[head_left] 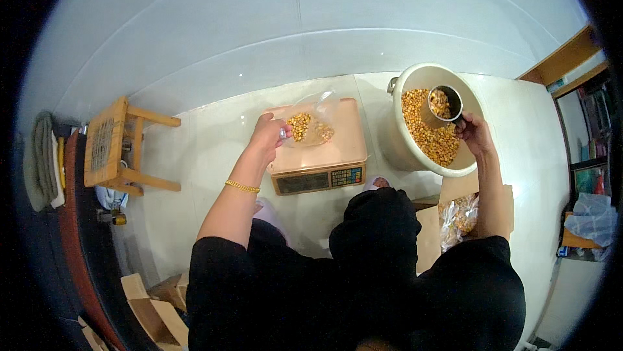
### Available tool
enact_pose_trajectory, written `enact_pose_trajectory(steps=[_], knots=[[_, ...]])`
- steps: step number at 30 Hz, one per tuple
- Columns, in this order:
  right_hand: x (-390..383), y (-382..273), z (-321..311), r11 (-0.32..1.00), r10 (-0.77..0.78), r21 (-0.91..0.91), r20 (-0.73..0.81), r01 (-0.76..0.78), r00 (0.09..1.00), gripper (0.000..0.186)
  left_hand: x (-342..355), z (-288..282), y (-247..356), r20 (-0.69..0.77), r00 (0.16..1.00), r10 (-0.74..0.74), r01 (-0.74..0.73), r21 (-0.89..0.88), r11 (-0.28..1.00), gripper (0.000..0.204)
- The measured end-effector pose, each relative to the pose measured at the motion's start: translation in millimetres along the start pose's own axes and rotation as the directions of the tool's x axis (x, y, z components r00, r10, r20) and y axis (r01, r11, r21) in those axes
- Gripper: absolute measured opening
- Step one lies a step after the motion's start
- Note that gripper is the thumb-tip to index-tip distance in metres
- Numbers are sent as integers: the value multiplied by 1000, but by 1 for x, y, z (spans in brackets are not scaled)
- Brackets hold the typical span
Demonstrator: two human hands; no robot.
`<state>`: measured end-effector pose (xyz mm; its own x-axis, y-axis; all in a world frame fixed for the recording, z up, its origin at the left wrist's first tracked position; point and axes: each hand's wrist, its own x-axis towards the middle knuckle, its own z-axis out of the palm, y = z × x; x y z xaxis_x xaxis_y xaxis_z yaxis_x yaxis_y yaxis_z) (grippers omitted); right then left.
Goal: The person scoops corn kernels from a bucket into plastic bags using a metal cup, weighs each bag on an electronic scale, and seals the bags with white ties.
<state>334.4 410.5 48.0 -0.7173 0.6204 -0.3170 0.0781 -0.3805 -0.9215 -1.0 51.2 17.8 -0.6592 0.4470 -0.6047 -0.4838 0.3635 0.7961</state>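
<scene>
My left hand (270, 135) grips the edge of a clear plastic bag (313, 124) that lies on a beige digital scale (331, 155), with yellow corn kernels inside the bag. At the right, my right hand (474, 131) holds the dark handle of a metal scoop (444, 101) with kernels in it. The scoop is inside a large cream bucket (407, 75), over a mass of loose corn (428, 140).
A wooden stool (107, 140) stands at the left beside a dark ledge with folded cloths (40, 156). An open cardboard box of filled bags (457, 218) is below the bucket. More cardboard (149, 305) lies lower left; shelving (584, 124) lines the right. A white wall runs behind.
</scene>
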Motion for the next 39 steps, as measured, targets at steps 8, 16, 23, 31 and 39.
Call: enact_pose_trajectory(steps=[8, 16, 23, 31, 39], knots=[[20, -4, 174, 985, 173, -23, 252, -173, 952, 19, 10, -19, -8, 80, 996, -46, 54, -110, 992, 48], [89, 109, 283, 868, 357, -469, 360, -164, 862, 21, 2, -19, -3, 67, 997, -46, 66, -333, 941, 39], [98, 150, 322, 131, 6, -900, 421, 416, 907, 24, -2, -27, 1, 139, 990, -19, 72, -388, 919, 41], [73, 160, 354, -473, 151, -541, 728, 695, 669, 21, 0, -26, 4, 131, 990, -59, 106, -393, 913, 35], [66, 178, 341, -684, 138, -256, 874, 683, 466, 12, 6, -40, -5, 66, 993, -99, 117, -374, 920, 36]])
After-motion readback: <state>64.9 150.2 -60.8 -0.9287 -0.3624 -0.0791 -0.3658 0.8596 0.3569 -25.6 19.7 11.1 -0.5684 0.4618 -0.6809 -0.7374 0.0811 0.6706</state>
